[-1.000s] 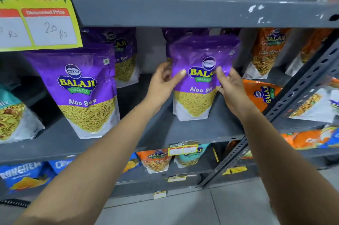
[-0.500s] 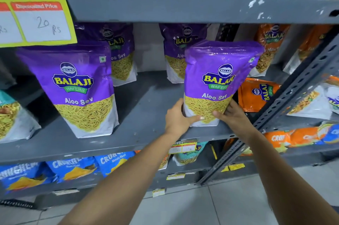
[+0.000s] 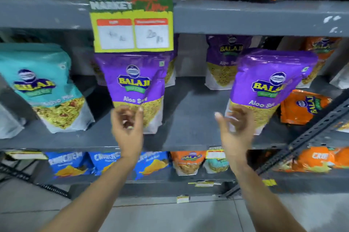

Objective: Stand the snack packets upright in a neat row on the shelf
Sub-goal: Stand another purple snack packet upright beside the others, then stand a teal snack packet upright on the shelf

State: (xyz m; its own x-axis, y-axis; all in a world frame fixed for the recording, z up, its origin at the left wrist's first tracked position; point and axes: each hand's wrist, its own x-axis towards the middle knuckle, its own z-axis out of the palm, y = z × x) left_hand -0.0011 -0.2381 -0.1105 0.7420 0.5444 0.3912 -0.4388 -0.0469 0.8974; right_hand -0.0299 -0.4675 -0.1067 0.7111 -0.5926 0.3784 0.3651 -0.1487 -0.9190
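Packets stand apart on the shelf [image 3: 188,118]: your loose, empty right hand [image 3: 235,129] sits just below the leaning purple packet [image 3: 272,88], nearer it than your empty, half-curled left hand [image 3: 128,127], its length tipped rightward.

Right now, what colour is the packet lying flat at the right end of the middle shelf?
Orange, with a blue and yellow logo; seen in the head view.
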